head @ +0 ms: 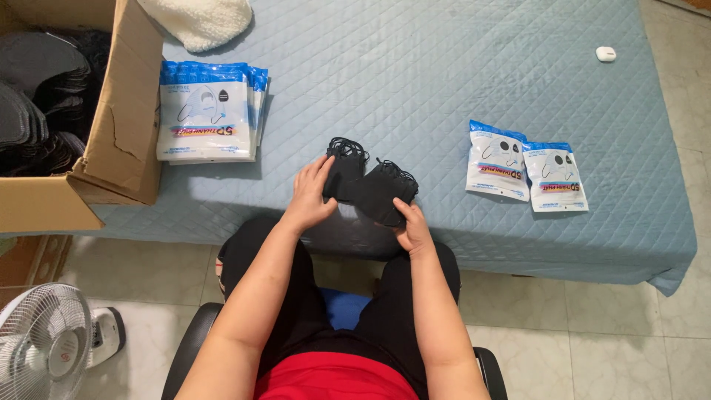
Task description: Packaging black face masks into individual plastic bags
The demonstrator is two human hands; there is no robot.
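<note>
Both my hands hold a small stack of black face masks just above the near edge of a blue quilted surface. My left hand grips the stack's left side. My right hand supports its lower right corner. The masks' black ear loops stick out at the top.
A stack of blue-and-white empty pouches lies at the left. Two filled pouches lie at the right. An open cardboard box with dark masks stands at far left. A white fan stands on the floor. A small white case is far right.
</note>
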